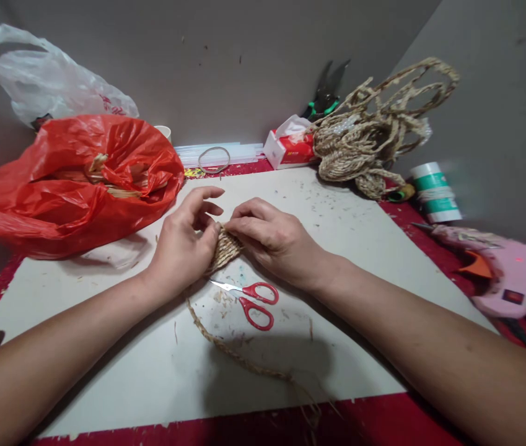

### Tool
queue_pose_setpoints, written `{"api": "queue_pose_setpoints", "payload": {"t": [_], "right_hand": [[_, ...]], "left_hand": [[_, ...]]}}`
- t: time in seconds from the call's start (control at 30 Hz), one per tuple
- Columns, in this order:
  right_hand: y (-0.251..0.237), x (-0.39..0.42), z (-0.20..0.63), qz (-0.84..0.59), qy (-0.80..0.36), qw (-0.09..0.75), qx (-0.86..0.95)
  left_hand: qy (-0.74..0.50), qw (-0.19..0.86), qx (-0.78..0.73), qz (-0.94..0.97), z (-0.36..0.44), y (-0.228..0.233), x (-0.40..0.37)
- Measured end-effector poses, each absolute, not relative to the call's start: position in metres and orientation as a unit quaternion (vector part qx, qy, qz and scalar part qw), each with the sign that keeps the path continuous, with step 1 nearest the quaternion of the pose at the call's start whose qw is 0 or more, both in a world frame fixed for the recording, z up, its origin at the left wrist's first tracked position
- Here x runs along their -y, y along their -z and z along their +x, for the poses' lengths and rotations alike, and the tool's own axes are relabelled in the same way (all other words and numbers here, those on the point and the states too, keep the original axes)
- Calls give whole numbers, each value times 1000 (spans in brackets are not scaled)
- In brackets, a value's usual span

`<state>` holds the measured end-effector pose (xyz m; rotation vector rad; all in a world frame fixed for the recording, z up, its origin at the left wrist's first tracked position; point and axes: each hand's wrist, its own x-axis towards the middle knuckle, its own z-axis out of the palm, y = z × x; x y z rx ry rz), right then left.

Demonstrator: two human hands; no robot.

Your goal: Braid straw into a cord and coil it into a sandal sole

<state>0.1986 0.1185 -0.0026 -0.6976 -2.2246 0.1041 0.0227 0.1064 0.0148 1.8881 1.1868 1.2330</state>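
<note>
Between my hands is a small woven straw piece (226, 251), its ribbed side showing and the rest covered by fingers. My left hand (188, 232) grips its left side with the thumb, the other fingers raised and curled. My right hand (281, 238) pinches its upper edge, thumb and fingertips pressed together. A braided straw cord (239, 358) trails from beneath my left hand toward the front edge; whether it joins the piece is hidden. Just below the piece, red-handled scissors (257, 297) lie with blades slightly apart.
A red plastic bag (77, 186) with straw sits at left. Behind are a tissue pack (290, 145), clear sticks (244, 152) and a coiled straw rope bundle (374, 133). At right lie a green-and-white roll (435, 192) and a pink glue gun (504, 266). A white board (365, 359) covers the table.
</note>
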Motion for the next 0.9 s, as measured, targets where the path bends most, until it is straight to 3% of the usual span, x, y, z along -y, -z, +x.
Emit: {"api": "queue_pose_setpoints", "payload": {"t": [0.13,0.33,0.67,0.9], "right_hand": [[3,-117,199,-286,-67,359,886],[1,-121,194,-322,-200,423,823],[-7,-118,189,-418,-452,406,676],[-8,-114,186,-421,-441,413,677]], "left_hand": [[-436,125,-414,789,23,-7,-102],[-399,35,-382,833,23,-1,-100],[-377,-35,-345,859,24,2,-99],[-411,37,-386,825,25,-2,-100]]}}
